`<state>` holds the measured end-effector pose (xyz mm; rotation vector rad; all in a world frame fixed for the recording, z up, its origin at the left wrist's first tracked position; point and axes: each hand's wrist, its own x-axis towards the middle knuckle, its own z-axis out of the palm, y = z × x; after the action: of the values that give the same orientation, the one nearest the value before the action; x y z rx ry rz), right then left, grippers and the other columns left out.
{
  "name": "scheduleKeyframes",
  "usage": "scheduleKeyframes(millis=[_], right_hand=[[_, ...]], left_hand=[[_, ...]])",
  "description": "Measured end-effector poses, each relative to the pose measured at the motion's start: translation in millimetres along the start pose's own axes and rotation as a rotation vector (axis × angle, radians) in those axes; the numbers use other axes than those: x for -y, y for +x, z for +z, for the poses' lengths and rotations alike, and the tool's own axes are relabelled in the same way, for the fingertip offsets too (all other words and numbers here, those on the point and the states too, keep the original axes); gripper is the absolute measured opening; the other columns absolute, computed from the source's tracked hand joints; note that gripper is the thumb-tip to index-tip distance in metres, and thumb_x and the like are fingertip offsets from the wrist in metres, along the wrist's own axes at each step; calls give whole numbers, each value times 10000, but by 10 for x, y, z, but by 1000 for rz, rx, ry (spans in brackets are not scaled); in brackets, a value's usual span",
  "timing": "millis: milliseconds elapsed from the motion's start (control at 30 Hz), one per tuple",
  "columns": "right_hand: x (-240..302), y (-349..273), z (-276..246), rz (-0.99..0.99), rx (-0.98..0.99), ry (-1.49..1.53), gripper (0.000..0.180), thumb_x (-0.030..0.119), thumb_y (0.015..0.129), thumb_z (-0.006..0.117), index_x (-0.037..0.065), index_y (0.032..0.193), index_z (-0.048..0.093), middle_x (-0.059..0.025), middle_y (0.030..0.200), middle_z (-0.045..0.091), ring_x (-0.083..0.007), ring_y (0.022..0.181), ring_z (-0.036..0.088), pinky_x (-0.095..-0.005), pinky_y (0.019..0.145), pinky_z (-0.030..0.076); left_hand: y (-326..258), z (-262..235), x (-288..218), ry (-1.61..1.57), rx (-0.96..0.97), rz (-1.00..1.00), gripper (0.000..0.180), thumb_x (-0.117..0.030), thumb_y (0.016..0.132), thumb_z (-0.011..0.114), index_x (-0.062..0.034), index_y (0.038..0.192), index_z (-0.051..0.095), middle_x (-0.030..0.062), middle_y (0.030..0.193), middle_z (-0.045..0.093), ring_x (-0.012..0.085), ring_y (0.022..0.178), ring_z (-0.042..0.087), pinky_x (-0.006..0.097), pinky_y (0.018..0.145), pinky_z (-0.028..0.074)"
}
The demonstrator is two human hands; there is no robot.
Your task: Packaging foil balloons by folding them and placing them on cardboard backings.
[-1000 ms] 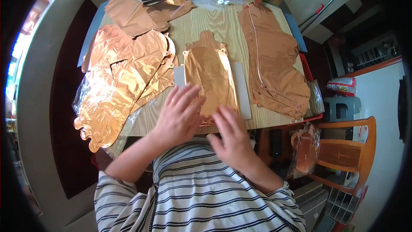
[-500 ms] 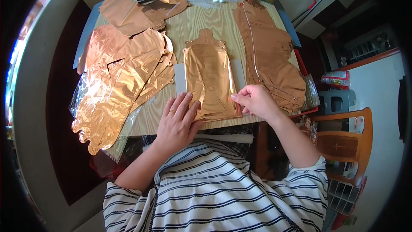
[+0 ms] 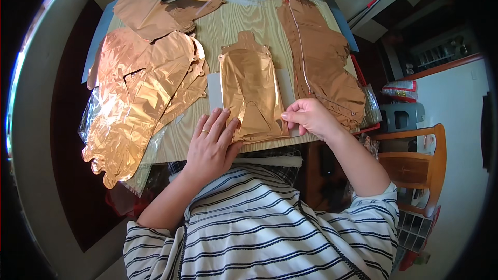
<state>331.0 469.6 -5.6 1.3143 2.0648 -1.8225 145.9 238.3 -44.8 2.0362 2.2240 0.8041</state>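
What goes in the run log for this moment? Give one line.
left hand: flat on middle foil piece | right hand: pinching its right edge | wooden table | foil stacks both sides

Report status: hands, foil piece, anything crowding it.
Left hand flat on copper foil balloon. Right hand pinching its right edge. Foil pile left, folded foil right, both clear.

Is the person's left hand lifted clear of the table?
No, the left hand lies flat on the copper foil piece at the table edge.

Single head-worn fisheye view, looking steeply down from above onto the wooden surface (image 3: 233, 26) at close range; forearms enter from the lower edge, and straight edges bend toward the rim.
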Motion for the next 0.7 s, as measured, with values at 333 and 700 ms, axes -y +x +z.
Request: scheduleKeyframes(millis=[333,700], right_hand=[[-149,-332,406,-873,-473,-874,384,177,816,773,72,1154,625,-120,1238,603,-285,1121,598,-427,932,486],[-648,-348,475,-992,-429,-1045,523,217,877,716,32,1349,592,-181,1438,540,-364,1318,502,-472,1065,416]], left_hand=[[-8,1,11,-35,28,-22,569,-267,910,666,-40,1412,524,203,1472,494,397,1395,441,533,1159,308],[-69,-33,27,-3,102,32,616,-285,890,683,-72,1442,512,187,1498,479,375,1408,435,536,1170,293]])
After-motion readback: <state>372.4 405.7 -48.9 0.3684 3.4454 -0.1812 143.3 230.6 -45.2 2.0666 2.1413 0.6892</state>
